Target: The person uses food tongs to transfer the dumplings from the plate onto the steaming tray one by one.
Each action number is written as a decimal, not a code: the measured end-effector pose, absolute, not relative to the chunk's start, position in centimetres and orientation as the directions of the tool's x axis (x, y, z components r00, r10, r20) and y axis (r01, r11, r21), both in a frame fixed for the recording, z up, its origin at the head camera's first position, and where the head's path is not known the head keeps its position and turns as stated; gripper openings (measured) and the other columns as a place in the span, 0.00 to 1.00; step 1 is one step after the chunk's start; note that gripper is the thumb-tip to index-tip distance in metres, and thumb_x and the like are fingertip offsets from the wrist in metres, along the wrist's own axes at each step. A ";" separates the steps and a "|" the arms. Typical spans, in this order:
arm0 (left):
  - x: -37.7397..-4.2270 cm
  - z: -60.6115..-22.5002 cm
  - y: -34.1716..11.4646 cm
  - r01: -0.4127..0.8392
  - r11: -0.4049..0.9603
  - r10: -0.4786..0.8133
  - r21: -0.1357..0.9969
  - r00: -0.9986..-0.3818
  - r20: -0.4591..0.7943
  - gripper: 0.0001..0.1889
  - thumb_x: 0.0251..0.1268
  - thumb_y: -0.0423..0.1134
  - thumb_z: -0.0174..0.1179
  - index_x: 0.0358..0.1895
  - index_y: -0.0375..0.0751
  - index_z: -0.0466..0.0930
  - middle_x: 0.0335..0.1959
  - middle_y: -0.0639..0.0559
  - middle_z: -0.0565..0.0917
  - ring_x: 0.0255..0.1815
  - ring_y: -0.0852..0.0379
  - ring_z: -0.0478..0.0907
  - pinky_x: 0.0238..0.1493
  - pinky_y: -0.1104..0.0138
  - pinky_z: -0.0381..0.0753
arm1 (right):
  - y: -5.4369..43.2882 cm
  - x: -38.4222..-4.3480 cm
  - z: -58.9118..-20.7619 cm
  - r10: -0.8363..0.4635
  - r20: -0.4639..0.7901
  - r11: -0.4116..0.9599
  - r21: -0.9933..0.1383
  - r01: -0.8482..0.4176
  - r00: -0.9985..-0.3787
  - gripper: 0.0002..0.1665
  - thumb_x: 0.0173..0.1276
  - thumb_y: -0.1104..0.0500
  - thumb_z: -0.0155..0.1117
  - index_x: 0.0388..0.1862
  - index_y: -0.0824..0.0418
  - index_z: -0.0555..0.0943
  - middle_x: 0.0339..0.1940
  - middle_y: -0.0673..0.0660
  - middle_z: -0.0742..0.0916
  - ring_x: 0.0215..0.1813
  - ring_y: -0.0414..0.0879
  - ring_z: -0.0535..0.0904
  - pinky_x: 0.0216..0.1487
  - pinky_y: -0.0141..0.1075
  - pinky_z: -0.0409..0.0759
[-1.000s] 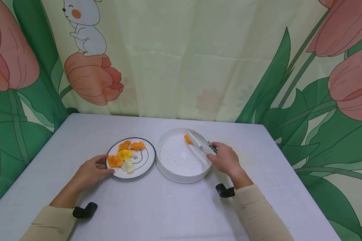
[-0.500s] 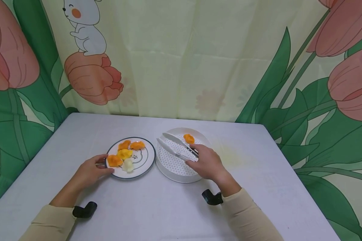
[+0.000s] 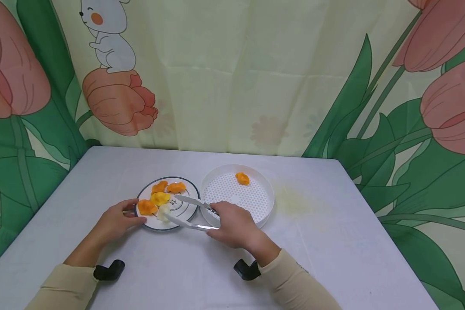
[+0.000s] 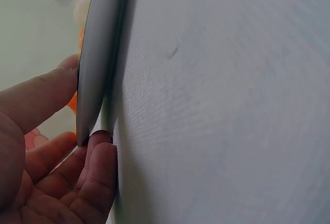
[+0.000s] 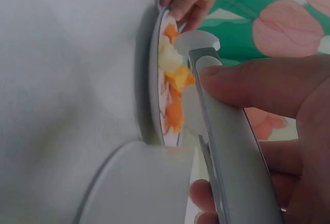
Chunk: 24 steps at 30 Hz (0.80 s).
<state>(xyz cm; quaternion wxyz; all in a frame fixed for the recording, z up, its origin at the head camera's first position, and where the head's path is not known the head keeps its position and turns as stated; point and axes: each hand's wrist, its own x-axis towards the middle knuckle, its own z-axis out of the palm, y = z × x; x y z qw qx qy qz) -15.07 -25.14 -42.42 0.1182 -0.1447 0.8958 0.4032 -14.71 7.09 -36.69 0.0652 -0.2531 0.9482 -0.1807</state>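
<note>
My left hand [image 3: 118,219] grips the left rim of a white plate [image 3: 187,217] with a dark blue edge, thumb above and fingers at the underside in the left wrist view. On the plate lie several dumpling-like pieces: orange ones [image 3: 147,207], a yellow one [image 3: 160,198] and a whitish one [image 3: 164,213]. My right hand [image 3: 234,224] holds a pair of tongs [image 3: 190,200], spread apart over the plate's right side. One tong tip is at the whitish piece; whether it touches cannot be told. The right wrist view shows my thumb pressing the tongs' handle [image 5: 227,141].
Right of the plate stands a round white steamer tray [image 3: 270,202] with a perforated base. A single orange piece [image 3: 242,178] lies toward its back. A white cloth covers the table [image 3: 333,241]; a printed curtain [image 3: 232,77] hangs behind.
The tongs have let go of the orange piece in the steamer tray. My right hand has carried them left, spread apart, to above the plate. My left hand stays at the rim.
</note>
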 end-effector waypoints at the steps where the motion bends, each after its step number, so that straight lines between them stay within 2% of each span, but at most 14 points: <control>1: -15.1 -42.4 -25.1 -0.355 0.633 -0.163 0.688 -0.930 -0.329 0.45 0.62 0.47 0.70 0.76 0.30 0.56 0.66 0.25 0.66 0.64 0.30 0.66 0.62 0.43 0.73 | 6.8 -14.7 -36.8 -0.505 -0.041 0.812 -0.361 -0.458 -0.862 0.33 0.62 0.48 0.71 0.65 0.57 0.77 0.55 0.52 0.84 0.45 0.44 0.76 0.41 0.37 0.77; 14: -15.0 -42.2 -25.1 -0.351 0.635 -0.156 0.688 -0.931 -0.330 0.45 0.62 0.48 0.70 0.75 0.30 0.57 0.65 0.25 0.68 0.63 0.30 0.66 0.61 0.42 0.73 | 4.8 -14.1 -36.8 -0.511 -0.044 0.837 -0.251 -0.485 -0.859 0.34 0.63 0.49 0.70 0.67 0.56 0.76 0.61 0.52 0.83 0.54 0.47 0.78 0.43 0.39 0.80; 19: -14.9 -42.2 -25.1 -0.348 0.633 -0.153 0.692 -0.932 -0.329 0.45 0.62 0.48 0.70 0.75 0.31 0.57 0.64 0.25 0.69 0.63 0.30 0.66 0.61 0.42 0.73 | 4.3 -14.0 -36.7 -0.505 -0.073 0.845 -0.246 -0.475 -0.860 0.33 0.63 0.49 0.70 0.66 0.56 0.77 0.58 0.51 0.84 0.50 0.45 0.78 0.37 0.37 0.78; 24: -14.9 -42.1 -25.1 -0.349 0.630 -0.151 0.694 -0.931 -0.331 0.45 0.62 0.48 0.70 0.75 0.31 0.57 0.64 0.25 0.68 0.63 0.30 0.66 0.61 0.42 0.73 | 4.1 -14.0 -36.7 -0.504 -0.091 0.846 -0.250 -0.470 -0.859 0.29 0.64 0.50 0.69 0.64 0.56 0.79 0.48 0.50 0.85 0.40 0.44 0.75 0.30 0.34 0.74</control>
